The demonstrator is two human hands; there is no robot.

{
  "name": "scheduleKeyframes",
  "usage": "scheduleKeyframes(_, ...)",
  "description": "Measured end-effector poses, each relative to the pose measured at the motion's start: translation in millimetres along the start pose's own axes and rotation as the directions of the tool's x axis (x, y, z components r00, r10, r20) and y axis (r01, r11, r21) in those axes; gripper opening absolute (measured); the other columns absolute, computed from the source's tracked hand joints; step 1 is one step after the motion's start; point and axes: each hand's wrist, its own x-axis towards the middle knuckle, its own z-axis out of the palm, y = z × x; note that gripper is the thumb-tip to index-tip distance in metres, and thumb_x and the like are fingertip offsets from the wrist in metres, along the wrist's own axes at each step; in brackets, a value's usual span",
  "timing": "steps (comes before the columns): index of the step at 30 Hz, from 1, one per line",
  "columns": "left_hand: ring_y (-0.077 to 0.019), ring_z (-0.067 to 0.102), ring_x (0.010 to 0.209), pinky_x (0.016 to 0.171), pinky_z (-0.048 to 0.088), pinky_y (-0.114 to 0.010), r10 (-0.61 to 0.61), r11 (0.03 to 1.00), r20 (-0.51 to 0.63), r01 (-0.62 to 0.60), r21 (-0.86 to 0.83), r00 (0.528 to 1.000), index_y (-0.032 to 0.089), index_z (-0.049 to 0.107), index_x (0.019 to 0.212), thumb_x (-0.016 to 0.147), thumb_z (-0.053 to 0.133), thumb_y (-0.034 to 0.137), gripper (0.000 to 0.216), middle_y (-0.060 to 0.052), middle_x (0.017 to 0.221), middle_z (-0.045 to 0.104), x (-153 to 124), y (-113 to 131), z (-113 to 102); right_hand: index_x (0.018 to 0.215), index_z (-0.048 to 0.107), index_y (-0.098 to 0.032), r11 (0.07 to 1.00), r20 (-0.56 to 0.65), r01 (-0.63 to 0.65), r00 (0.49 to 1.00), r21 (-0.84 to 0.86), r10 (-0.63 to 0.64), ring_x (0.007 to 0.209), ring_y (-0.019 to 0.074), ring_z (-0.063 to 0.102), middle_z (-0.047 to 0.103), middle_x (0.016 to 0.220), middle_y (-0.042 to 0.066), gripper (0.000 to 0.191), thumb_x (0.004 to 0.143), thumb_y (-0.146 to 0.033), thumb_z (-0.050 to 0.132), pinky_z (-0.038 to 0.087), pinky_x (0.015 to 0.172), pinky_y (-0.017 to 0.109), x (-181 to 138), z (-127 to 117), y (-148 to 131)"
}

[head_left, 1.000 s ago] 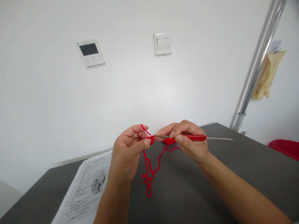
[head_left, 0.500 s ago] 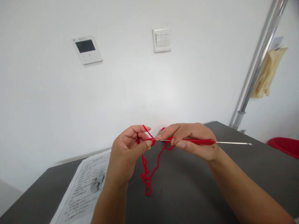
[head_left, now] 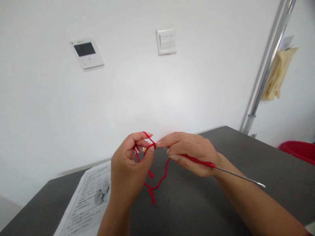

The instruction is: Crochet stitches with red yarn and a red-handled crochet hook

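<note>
My left hand [head_left: 134, 160] pinches a small piece of red yarn work between thumb and fingers, and a strand runs over its raised index finger. A bit of yellow shows beside the piece. My right hand [head_left: 192, 152] is closed around the red handle of a crochet hook [head_left: 200, 161], whose metal rear end points down to the right. The hook's thin front end meets the yarn at the left fingertips; its very tip is hidden. Loose red yarn [head_left: 162, 178] hangs below the hands and trails over the dark table.
On the dark grey table [head_left: 192, 203], a printed sheet [head_left: 91, 196] lies at the left. Behind is a white wall with an intercom panel [head_left: 87, 53] and a light switch [head_left: 166, 41]. At right are a metal pole [head_left: 268, 70], a hanging yellowish cloth [head_left: 279, 73] and a red basin [head_left: 296, 151].
The crochet hook has tilted, its rear end swinging downward as my right hand turned. The yarn piece has turned in my left fingers. The whole view has shifted slightly.
</note>
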Motion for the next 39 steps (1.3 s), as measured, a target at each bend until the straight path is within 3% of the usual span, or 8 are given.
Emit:
scheduleKeyframes(9,-0.0113,0.065,0.081,0.076,0.05,-0.023,0.182,0.98,0.016,-0.182,0.081,0.983,0.028,0.073,0.098,0.078,0.07,0.008,0.029,0.007,0.084,0.072,-7,2,2,0.11,0.061,-0.02,0.99,-0.154,0.002,0.988,-0.139,-0.024,0.099,0.0169,0.072,0.072,0.105,0.011,0.011,0.1,-0.016,0.057,0.06,0.086,0.028,-6,23,5)
scheduleKeyframes(14,-0.0108,0.066,0.07,0.073,0.052,-0.024,-0.025,0.984,-0.033,0.019,-0.179,0.999,0.024,0.077,0.104,0.075,0.079,0.014,0.031,0.005,0.075,0.072,-2,4,6,0.114,0.059,-0.02,0.988,-0.164,0.009,0.986,-0.152,-0.034,0.107,0.0184,0.071,0.071,0.113,0.013,0.014,0.102,-0.028,0.057,0.061,0.09,0.028,-6,21,13)
scheduleKeyframes(18,-0.008,0.063,0.06,0.062,0.051,-0.019,-0.213,0.816,0.095,0.23,-0.53,0.972,0.019,0.079,0.091,0.065,0.083,0.014,0.027,0.004,0.065,0.069,4,2,16,0.121,0.056,-0.02,0.984,-0.145,0.112,0.981,-0.137,-0.131,0.108,0.0197,0.07,0.071,0.112,0.015,0.018,0.104,-0.025,0.054,0.061,0.091,0.031,-7,22,22)
scheduleKeyframes(22,-0.0074,0.063,0.06,0.062,0.051,-0.019,-0.306,0.691,0.12,0.307,-0.654,0.944,0.017,0.078,0.089,0.062,0.084,0.015,0.027,0.004,0.064,0.068,4,-4,30,0.121,0.055,-0.02,0.946,-0.225,0.112,0.956,-0.304,-0.186,0.108,0.0221,0.068,0.068,0.11,0.016,0.019,0.104,-0.028,0.052,0.061,0.089,0.035,-12,37,29)
scheduleKeyframes(25,-0.0098,0.065,0.065,0.065,0.052,-0.022,-0.257,0.812,-0.009,0.211,-0.545,0.966,0.019,0.077,0.095,0.067,0.082,0.017,0.028,0.003,0.069,0.07,3,-11,34,0.116,0.055,-0.021,0.927,-0.314,0.011,0.94,-0.374,-0.137,0.101,0.0209,0.067,0.067,0.107,0.013,0.014,0.103,-0.026,0.054,0.061,0.086,0.036,-14,50,31)
scheduleKeyframes(29,-0.0144,0.064,0.07,0.069,0.052,-0.029,-0.009,0.992,-0.152,-0.01,-0.124,0.988,0.02,0.075,0.1,0.074,0.075,0.016,0.026,0.001,0.077,0.073,7,-26,27,0.108,0.057,-0.022,0.908,-0.296,-0.073,0.953,-0.412,-0.057,0.1,0.0216,0.066,0.068,0.107,0.011,0.009,0.1,-0.019,0.057,0.061,0.083,0.037,-9,53,25)
scheduleKeyframes(33,-0.0167,0.062,0.073,0.074,0.051,-0.032,0.265,0.954,-0.084,-0.248,0.169,0.961,0.021,0.073,0.101,0.081,0.069,0.017,0.021,-0.001,0.084,0.073,16,-37,16,0.108,0.061,-0.019,0.937,-0.251,-0.126,0.967,-0.326,0.043,0.102,0.0219,0.068,0.072,0.108,0.013,0.012,0.098,-0.014,0.056,0.06,0.086,0.037,-4,42,14)
scheduleKeyframes(39,-0.0187,0.06,0.074,0.076,0.049,-0.033,0.284,0.921,-0.014,-0.268,0.282,0.959,0.022,0.07,0.099,0.085,0.066,0.018,0.015,-0.002,0.086,0.073,22,-41,11,0.105,0.066,-0.019,0.937,-0.159,-0.298,0.949,-0.184,0.271,0.096,0.0195,0.073,0.077,0.104,0.011,0.011,0.1,-0.018,0.056,0.058,0.086,0.031,-1,27,5)
